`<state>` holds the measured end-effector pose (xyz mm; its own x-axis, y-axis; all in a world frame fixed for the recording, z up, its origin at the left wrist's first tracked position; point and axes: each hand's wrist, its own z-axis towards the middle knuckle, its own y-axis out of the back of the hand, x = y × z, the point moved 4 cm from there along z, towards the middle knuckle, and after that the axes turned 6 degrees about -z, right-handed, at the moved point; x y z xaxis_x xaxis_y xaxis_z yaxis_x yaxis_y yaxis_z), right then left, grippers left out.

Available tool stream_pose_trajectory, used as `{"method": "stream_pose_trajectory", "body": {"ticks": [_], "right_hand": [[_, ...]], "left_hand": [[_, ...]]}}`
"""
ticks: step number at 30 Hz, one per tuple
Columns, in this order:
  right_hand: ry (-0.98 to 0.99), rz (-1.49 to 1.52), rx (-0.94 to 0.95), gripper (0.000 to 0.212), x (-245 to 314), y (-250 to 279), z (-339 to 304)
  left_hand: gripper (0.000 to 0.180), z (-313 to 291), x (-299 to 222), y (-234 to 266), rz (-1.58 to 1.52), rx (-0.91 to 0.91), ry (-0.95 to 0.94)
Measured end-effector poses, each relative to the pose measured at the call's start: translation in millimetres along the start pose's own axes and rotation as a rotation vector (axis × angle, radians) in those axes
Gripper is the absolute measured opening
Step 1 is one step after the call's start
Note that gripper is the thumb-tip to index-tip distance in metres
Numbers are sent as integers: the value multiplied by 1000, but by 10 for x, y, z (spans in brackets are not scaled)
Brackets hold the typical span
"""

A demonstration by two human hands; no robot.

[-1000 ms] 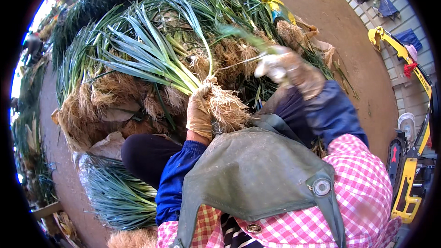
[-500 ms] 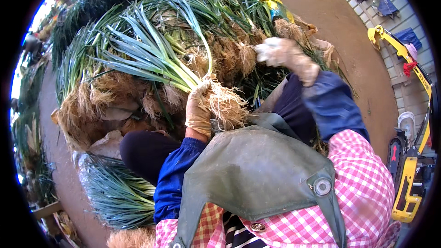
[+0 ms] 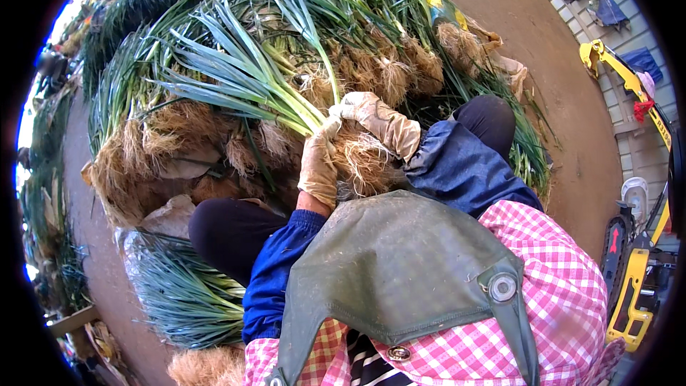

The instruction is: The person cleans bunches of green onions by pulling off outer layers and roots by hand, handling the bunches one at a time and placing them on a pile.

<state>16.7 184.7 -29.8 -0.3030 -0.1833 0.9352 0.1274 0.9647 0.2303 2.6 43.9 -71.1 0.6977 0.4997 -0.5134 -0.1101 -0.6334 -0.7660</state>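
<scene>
My left hand, in a soiled pale glove, is wrapped round the base of a bunch of leek-like plants. Their long flat leaves fan out to the far left. A tangle of stringy roots hangs on the near side of my grip, in front of my apron. My right hand, gloved too, meets the bunch from the right. Its fingers are closed at the base of one stalk that stands apart from the others, just above the roots. The fingertips partly hide what they pinch.
A big heap of the same plants curves round in front of me, roots facing me. Another bundle lies by my left knee on plastic. A yellow toy-like excavator stands at the right, beside a tiled wall. Brown floor shows beyond the heap.
My right hand has come in from the right, leftward and nearer to me, and closed on a stalk of the bunch. The left hand keeps its hold, almost in place.
</scene>
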Motion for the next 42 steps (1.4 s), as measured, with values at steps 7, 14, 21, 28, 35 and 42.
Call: {"method": "stream_pose_trajectory", "body": {"ticks": [7, 14, 21, 28, 35, 42], "right_hand": [[91, -173, 152, 23, 281, -152, -295], [436, -854, -28, 26, 632, -233, -466], [181, -759, 1090, 7, 194, -246, -723], [201, -1404, -2, 48, -283, 1098, 717], [33, -1332, -207, 18, -1236, 1834, 1279], [388, 757, 291, 23, 510, 1563, 819]], "left_hand": [[50, -216, -105, -398, -450, 83, 75], [36, -153, -51, -285, -309, 144, 87], [23, 91, 78, -28, -339, 59, 123], [24, -457, -485, -605, -171, -44, -66], [18, -401, -671, -933, -330, 384, -122], [28, -26, -384, -311, -286, 113, -72]]}}
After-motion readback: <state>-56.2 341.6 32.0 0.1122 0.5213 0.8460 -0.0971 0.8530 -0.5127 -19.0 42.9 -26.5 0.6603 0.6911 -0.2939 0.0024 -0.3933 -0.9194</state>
